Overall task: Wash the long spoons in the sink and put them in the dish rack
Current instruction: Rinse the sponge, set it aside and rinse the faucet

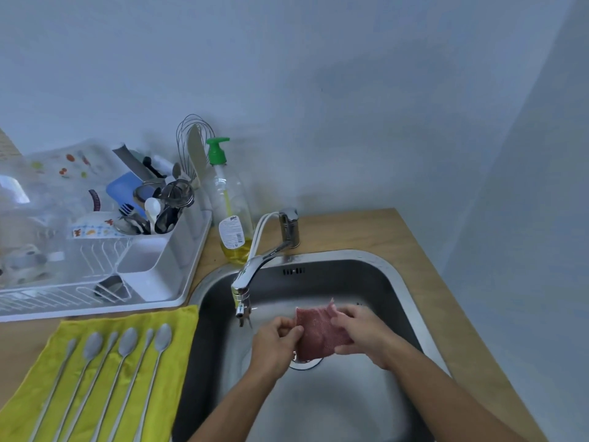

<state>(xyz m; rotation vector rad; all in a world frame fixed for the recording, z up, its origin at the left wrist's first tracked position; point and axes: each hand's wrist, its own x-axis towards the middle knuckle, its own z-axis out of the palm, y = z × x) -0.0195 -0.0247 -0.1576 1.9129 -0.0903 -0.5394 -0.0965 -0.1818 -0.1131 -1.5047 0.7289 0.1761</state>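
I have the pink scrubber pinched by both hands, left grip and right grip; I'd wet it under the faucet just beyond.

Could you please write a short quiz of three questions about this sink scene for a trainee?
1. True or false: both hands hold the pink scrubbing cloth over the sink.
2. Where do the long spoons lie? A) in the dish rack B) on the yellow towel C) in the sink
3. What colour is the soap bottle pump?

Key: 1 true; 2 B; 3 green.
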